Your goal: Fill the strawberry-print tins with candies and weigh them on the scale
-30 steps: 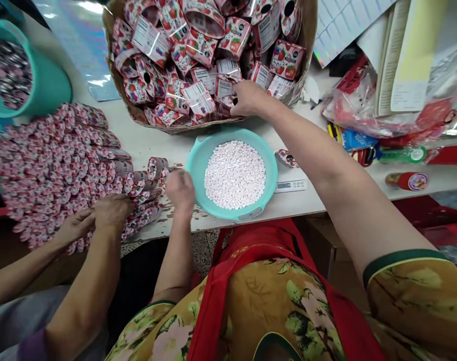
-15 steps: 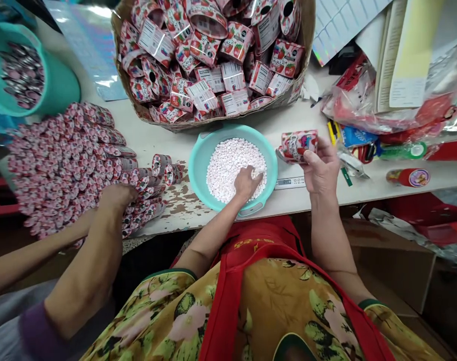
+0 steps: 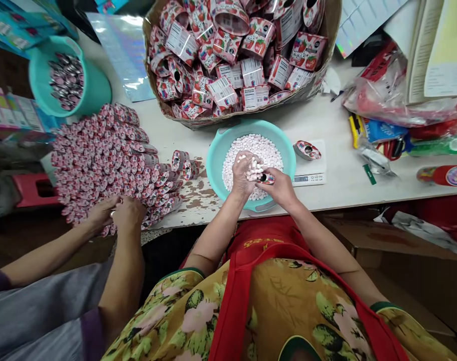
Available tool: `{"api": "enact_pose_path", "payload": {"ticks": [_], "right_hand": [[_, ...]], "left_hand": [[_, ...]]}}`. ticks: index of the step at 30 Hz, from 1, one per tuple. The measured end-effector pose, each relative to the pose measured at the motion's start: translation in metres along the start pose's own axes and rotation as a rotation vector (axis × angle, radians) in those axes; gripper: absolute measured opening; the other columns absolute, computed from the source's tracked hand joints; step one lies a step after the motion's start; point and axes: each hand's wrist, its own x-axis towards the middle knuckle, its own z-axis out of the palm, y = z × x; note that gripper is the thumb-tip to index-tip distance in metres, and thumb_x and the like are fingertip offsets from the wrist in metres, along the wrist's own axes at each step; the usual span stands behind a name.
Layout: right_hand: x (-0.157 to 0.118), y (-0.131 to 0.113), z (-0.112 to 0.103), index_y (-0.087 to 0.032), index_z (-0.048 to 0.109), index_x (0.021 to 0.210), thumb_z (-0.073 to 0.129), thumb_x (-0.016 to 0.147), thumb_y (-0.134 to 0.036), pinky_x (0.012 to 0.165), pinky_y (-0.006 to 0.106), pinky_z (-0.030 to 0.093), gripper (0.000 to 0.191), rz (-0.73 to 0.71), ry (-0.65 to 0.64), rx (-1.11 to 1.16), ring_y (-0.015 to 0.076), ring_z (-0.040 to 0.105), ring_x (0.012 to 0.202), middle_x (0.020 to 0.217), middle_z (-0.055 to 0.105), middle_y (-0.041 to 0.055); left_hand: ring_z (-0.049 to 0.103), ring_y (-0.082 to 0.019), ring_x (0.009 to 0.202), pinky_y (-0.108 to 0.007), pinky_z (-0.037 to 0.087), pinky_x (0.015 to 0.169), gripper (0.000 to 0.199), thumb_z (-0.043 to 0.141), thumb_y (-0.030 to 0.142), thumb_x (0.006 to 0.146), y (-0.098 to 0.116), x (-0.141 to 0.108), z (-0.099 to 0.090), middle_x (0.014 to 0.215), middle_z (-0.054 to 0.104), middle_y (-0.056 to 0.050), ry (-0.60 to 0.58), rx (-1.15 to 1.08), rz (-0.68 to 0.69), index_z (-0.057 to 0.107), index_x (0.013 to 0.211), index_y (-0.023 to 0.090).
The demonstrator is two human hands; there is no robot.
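Landmark: turquoise basin (image 3: pixel 213 161). Above it, the left hand (image 3: pixel 242 173), cupped, holds white candies (image 3: pixel 254 168); the right hand (image 3: pixel 280 186), fingers closed, grips a printed container (image 3: pixel 266 179) beside them. Right of the basin, another printed container (image 3: pixel 307 150) rests on the digital scale (image 3: pixel 318 163).

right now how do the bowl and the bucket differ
The bowl is wide and shallow; the bucket is narrower and deeper. The bowl holds small white pieces, the bucket shiny silvery and pink ones. The left hand and right hand are over the bowl, none at the bucket. Both are teal.
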Motion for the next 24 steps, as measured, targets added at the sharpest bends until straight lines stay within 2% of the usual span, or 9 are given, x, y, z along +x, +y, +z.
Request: {"api": "enact_pose_path", "payload": {"ticks": [3,6,9,13,16,20,24], "right_hand": [[0.007,-0.003,0.012,-0.02,0.069,0.108,0.072,0.076,-0.029,0.092,0.039,0.053,0.033,0.048,-0.005,-0.135,0.0268,0.067,0.102,0.11,0.073,0.0069],[0.009,-0.009,0.015,-0.021,0.069,0.111,0.071,0.077,-0.025,0.093,0.04,0.052,0.034,0.045,-0.01,-0.233,0.0279,0.066,0.105,0.112,0.072,0.0076],[0.009,-0.016,0.015,-0.021,0.069,0.115,0.069,0.079,-0.023,0.095,0.043,0.051,0.036,0.055,-0.018,-0.301,0.0299,0.064,0.11,0.115,0.071,0.0083],[0.01,-0.024,0.013,-0.019,0.068,0.113,0.068,0.08,-0.024,0.094,0.045,0.052,0.034,0.104,-0.021,-0.361,0.032,0.063,0.111,0.116,0.07,0.0105],[0.013,-0.025,0.01,-0.019,0.067,0.111,0.07,0.08,-0.028,0.093,0.045,0.052,0.033,0.088,-0.028,-0.347,0.0314,0.063,0.109,0.114,0.07,0.0098],[0.016,-0.022,0.006,-0.021,0.066,0.11,0.072,0.078,-0.03,0.094,0.044,0.052,0.034,0.078,-0.016,-0.314,0.0306,0.063,0.11,0.116,0.07,0.0083],[0.018,-0.017,0.006,-0.022,0.066,0.106,0.073,0.076,-0.029,0.092,0.043,0.053,0.032,0.068,0.01,-0.291,0.0297,0.064,0.108,0.113,0.071,0.0068]], "left_hand": [[0.062,-0.012,0.066,-0.026,0.052,0.068,0.033,0.073,0.043,0.078,-0.009,0.004,0.003,0.074,0.056,0.002,0.105,0.023,0.064,0.048,0.085,0.021],[0.052,-0.008,0.055,-0.023,0.048,0.062,0.036,0.071,0.047,0.083,-0.019,0.013,-0.001,0.067,0.05,0.005,0.225,0.089,0.075,0.045,0.08,0.021],[0.051,-0.007,0.055,-0.021,0.044,0.058,0.04,0.071,0.048,0.085,-0.025,0.021,-0.003,0.067,0.052,0.005,0.285,0.17,0.091,0.045,0.076,0.02],[0.05,-0.008,0.054,-0.022,0.042,0.056,0.041,0.072,0.051,0.085,-0.025,0.025,-0.001,0.064,0.049,0.005,0.298,0.17,0.064,0.048,0.074,0.02],[0.05,-0.008,0.053,-0.023,0.044,0.055,0.039,0.07,0.052,0.087,-0.022,0.025,0.001,0.062,0.05,0.005,0.291,0.148,0.037,0.053,0.075,0.02],[0.056,-0.008,0.056,-0.023,0.047,0.059,0.036,0.07,0.05,0.088,-0.021,0.025,0.004,0.068,0.057,0.003,0.26,0.104,0.072,0.056,0.077,0.019],[0.056,-0.009,0.057,-0.024,0.048,0.063,0.041,0.069,0.055,0.088,-0.023,0.025,0.007,0.064,0.053,0.004,0.245,0.134,0.089,0.055,0.075,0.019]]}}
